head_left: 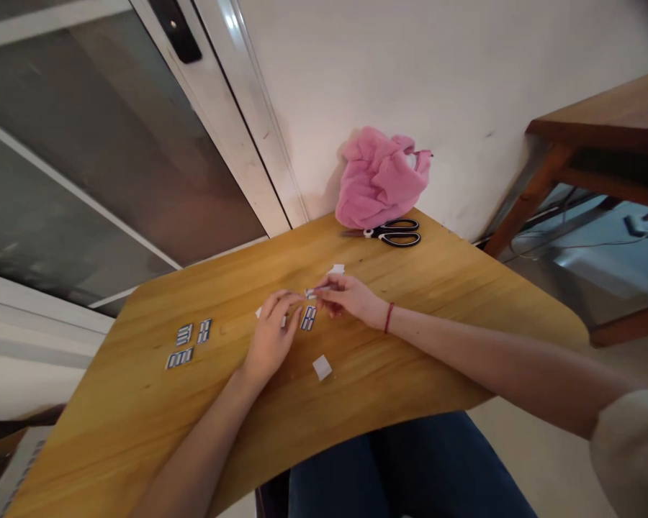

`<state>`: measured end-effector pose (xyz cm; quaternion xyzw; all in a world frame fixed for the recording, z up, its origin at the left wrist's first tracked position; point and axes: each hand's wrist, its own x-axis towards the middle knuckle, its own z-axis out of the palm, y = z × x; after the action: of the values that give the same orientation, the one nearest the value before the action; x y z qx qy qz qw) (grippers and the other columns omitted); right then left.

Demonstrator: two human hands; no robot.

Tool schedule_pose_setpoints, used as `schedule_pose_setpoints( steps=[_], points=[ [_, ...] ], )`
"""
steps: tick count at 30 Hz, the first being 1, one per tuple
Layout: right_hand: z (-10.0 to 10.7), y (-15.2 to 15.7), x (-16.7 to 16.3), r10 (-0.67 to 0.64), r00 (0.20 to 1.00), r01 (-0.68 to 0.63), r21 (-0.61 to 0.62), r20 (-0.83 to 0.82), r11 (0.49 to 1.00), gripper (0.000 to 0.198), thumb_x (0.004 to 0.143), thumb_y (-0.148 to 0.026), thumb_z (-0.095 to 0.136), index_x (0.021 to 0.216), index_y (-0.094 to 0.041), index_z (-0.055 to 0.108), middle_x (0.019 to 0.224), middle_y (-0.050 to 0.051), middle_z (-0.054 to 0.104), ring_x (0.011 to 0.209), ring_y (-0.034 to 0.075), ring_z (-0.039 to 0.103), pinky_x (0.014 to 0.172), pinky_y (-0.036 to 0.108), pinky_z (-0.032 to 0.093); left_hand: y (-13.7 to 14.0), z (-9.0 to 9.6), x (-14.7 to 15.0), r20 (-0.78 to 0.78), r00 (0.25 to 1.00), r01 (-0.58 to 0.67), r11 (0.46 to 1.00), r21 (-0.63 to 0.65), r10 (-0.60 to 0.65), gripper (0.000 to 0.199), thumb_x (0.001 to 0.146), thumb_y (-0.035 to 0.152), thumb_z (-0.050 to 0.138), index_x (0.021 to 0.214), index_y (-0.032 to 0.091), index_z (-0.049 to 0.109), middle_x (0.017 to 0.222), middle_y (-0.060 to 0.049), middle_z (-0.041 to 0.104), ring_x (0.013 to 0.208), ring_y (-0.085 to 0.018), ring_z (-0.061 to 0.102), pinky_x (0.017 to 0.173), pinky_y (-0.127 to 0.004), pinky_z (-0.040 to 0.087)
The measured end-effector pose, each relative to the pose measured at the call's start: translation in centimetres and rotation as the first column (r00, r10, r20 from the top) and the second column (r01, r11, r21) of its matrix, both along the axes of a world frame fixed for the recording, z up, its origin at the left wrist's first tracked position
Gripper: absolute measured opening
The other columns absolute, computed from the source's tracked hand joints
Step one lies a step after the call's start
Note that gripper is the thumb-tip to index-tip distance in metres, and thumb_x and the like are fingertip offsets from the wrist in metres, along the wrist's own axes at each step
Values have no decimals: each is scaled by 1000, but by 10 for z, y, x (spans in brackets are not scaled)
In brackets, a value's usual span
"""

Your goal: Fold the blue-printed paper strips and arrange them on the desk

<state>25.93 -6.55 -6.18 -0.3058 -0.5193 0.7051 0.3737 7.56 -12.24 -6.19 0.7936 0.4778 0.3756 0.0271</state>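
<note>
My right hand (348,296), with a red string at the wrist, pinches a small blue-and-white piece (309,293) between thumb and fingers. Just left of it, my left hand (273,334) rests with its fingers stretched out and thumb apart, fingertips close to that piece; I cannot tell whether they touch it. Below the fingertips, a blue-and-white patterned tile (308,318) lies on the wooden table (410,345). A white square (322,367) lies nearer to me. Another white piece (337,269) shows behind my right hand, and one more is partly hidden behind my left.
Three blue-and-white tiles (184,334) sit together on the left of the table. Black-handled scissors (394,234) lie at the back beside a bunched pink cloth (381,176) against the wall. A glazed door (140,129) borders the table's far left; a second wooden table (605,119) stands right.
</note>
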Motion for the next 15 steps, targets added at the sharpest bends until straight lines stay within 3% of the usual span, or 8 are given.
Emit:
schedule_pose_setpoints(
  steps=[3,7,9,12,15],
  points=[
    [7,21,14,-290,956,284,105,47,953,7,82,-19,58,84,-14,54,59,-4,60,39,3,48,38,15,35,7,-7,-4,63,990,-121,992,-42,123,14,87,18,54,100,20,57,96,-5,58,85,-16,56,74,-30,49],
    [11,42,31,-538,843,530,180,-2,829,4,83,-17,55,81,-15,52,55,-6,56,36,3,44,37,16,32,16,-11,2,-60,992,-114,988,-101,108,12,86,22,57,97,21,60,97,-6,62,96,-20,54,88,-39,45],
    [8,46,33,-579,815,573,168,-15,802,5,83,-18,55,80,-15,51,56,-5,57,35,3,44,36,17,31,26,-9,10,-120,991,-75,989,-127,60,19,87,27,57,104,20,60,101,-7,62,100,-22,52,91,-40,44],
    [3,45,31,-556,831,555,103,-22,825,6,83,-20,55,81,-15,51,59,-3,61,36,4,45,38,17,35,42,-2,24,-237,962,84,973,-215,-135,34,89,32,53,122,21,54,118,-8,60,109,-22,49,96,-40,42],
    [-1,42,29,-529,848,531,56,-42,846,6,84,-20,54,84,-15,51,64,-1,65,39,5,50,43,18,41,51,1,33,-319,909,182,943,-277,-269,33,94,27,42,125,21,55,127,-8,57,113,-21,49,98,-38,41]
  ],
)
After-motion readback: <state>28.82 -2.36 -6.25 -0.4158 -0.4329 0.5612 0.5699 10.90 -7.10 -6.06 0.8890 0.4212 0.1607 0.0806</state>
